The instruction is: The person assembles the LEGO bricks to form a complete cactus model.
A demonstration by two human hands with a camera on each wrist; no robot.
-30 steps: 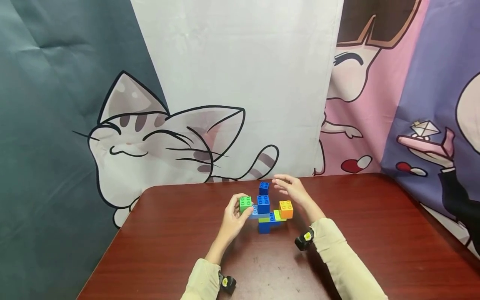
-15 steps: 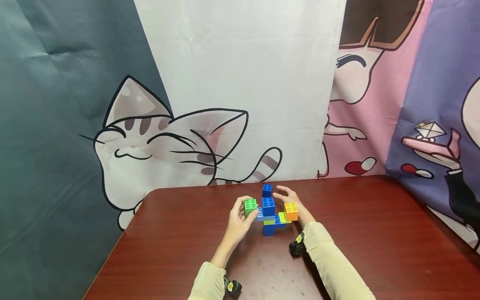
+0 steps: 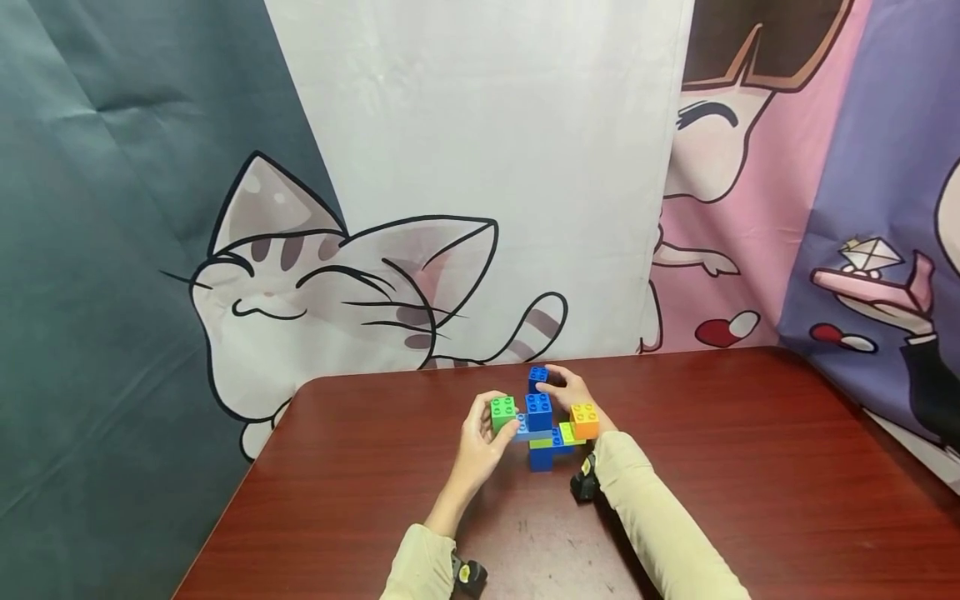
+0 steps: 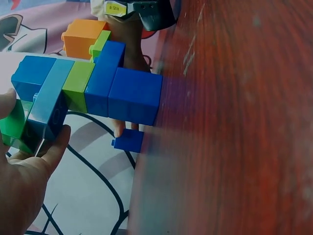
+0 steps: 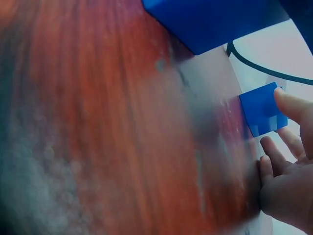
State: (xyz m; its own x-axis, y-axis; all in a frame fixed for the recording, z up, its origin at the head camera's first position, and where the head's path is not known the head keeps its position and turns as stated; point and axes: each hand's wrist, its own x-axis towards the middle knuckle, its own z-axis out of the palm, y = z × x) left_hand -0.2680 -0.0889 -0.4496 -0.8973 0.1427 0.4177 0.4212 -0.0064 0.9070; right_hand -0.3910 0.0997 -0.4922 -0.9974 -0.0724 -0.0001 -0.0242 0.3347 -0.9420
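A built shape of toy building bricks stands on the table: a dark blue base brick point(image 3: 541, 458), light green and blue layers, a light blue brick point(image 4: 49, 95), a blue brick point(image 3: 538, 412) on top and an orange brick point(image 3: 585, 421) at the right. My left hand point(image 3: 477, 437) grips the green brick point(image 3: 502, 412) at its left end, thumb in front, fingers beneath and behind. Behind the shape, a separate dark blue brick point(image 5: 264, 108) stands on the table. My right hand point(image 3: 572, 394) pinches it, thumb on the near side and fingers on the far side.
The brown wooden table point(image 3: 360, 475) spreads around the bricks, its far edge close behind the separate brick. A cartoon-printed cloth point(image 3: 480, 125) hangs beyond that edge. Wrist cameras sit at both cuffs.
My right hand has come left and down behind the orange brick and closed its fingers on the separate blue brick. My left hand keeps its grip on the green brick.
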